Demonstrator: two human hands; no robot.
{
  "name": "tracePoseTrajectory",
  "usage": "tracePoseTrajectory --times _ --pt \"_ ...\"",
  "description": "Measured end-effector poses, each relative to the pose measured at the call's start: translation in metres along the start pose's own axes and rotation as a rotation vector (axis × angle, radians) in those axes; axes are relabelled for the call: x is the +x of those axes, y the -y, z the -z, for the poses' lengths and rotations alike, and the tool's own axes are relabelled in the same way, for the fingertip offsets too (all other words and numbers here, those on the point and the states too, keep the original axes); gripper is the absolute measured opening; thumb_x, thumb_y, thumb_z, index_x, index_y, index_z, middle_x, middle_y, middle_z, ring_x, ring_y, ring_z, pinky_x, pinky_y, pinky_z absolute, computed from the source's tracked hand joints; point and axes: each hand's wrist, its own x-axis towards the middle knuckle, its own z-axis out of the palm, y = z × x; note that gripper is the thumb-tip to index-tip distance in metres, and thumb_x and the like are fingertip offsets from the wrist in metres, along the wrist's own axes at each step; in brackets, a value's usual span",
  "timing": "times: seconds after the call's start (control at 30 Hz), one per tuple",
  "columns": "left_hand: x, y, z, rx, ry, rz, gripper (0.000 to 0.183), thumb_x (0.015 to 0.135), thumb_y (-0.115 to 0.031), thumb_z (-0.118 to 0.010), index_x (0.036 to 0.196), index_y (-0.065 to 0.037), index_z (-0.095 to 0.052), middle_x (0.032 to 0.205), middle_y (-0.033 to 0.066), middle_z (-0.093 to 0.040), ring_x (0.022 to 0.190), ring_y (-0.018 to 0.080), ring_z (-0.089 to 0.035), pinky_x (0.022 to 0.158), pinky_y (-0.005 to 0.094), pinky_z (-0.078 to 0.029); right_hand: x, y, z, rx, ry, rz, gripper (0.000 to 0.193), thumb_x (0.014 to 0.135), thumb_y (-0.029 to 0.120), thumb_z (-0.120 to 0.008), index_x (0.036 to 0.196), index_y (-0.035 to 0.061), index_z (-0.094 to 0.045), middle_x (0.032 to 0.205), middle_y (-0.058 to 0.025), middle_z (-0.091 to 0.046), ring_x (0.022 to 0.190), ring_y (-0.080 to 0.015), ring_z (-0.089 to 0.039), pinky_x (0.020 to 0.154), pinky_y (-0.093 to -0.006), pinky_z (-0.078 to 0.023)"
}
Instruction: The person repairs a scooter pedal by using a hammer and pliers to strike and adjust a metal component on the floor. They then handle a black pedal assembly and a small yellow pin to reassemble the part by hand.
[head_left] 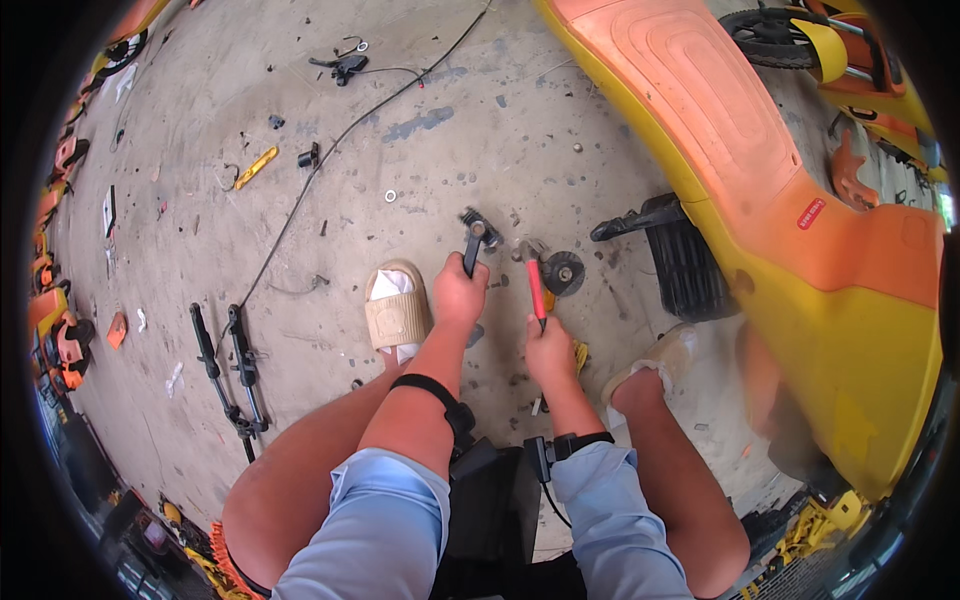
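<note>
- Head view: the left hand (pixel 461 296) is curled firmly around the near end of a dark bar-shaped piece (pixel 473 250), its rounded far end showing beyond the fingers.
- A small dark metal part (pixel 483 229) sits at the far end of that piece; whether the two are joined, I cannot tell.
- The right hand (pixel 551 352) has its fingers closed about the near end of a hammer (pixel 535 286) with a red handle; its head, slightly blurred, points to the far side, right of the bar-shaped piece and apart from it.
- Just right of the hammer, a round dark disc-like part (pixel 565 273) lies on the concrete floor (pixel 560 130).
- Farther right are a black ribbed part (pixel 690 265) and a large orange and yellow body panel (pixel 700 110).
- To the left, near a tan sandal (pixel 397 318), lies a pair of black tubes (pixel 242 350).
- A long black cable (pixel 345 137) runs from those tubes toward the far side.
- Far left of the hands lie a yellow bar (pixel 257 168) and a pale washer (pixel 390 196).
</note>
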Motion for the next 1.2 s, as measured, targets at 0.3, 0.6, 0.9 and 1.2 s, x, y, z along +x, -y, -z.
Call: tracePoseTrajectory --times 0.3,0.6,0.9,1.2 --pt "-0.004 0.006 0.006 0.123 0.080 -0.008 0.031 0.088 -0.030 -0.061 0.083 0.000 -0.057 0.070 0.0209 -0.062 0.067 0.0368 -0.063 0.065 0.0437 -0.049 -0.012 0.088 0.091 0.440 -0.247 0.288 0.031 0.099 0.033 -0.057 0.097 0.0015 -0.055 0.069 -0.0193 -0.060 0.062 -0.0388 -0.059 0.060 -0.0447 -0.047" --pt "-0.006 0.000 0.007 0.106 0.100 -0.091 0.028 0.086 -0.028 -0.063 0.087 0.000 -0.060 0.076 0.0236 -0.065 0.074 0.0417 -0.065 0.069 0.0469 -0.050 -0.008 0.017 0.002 0.038 0.010 -0.011 0.034 0.099 0.034 -0.055 0.101 0.0006 -0.057 0.078 -0.0191 -0.063 0.068 -0.0383 -0.059 0.067 -0.0426 -0.048" --pt "-0.010 0.022 0.000 0.088 0.098 0.005 0.032 0.090 -0.032 -0.061 0.084 0.000 -0.057 0.071 0.0197 -0.063 0.068 0.0352 -0.063 0.066 0.0433 -0.049 0.025 0.032 0.050 0.530 -0.240 0.183 0.036 0.098 0.038 -0.057 0.097 0.0022 -0.058 0.071 -0.0205 -0.062 0.067 -0.0400 -0.061 0.065 -0.0455 -0.047" --pt "-0.007 0.037 -0.009 0.143 0.143 -0.054 0.035 0.096 -0.034 -0.057 0.090 0.000 -0.060 0.076 0.0234 -0.065 0.074 0.0411 -0.064 0.067 0.0462 -0.049 -0.004 0.023 0.019 0.223 -0.040 0.113 0.032 0.096 0.037 -0.058 0.098 0.0049 -0.057 0.081 -0.0253 -0.066 0.078 -0.0470 -0.063 0.066 -0.0534 -0.048"
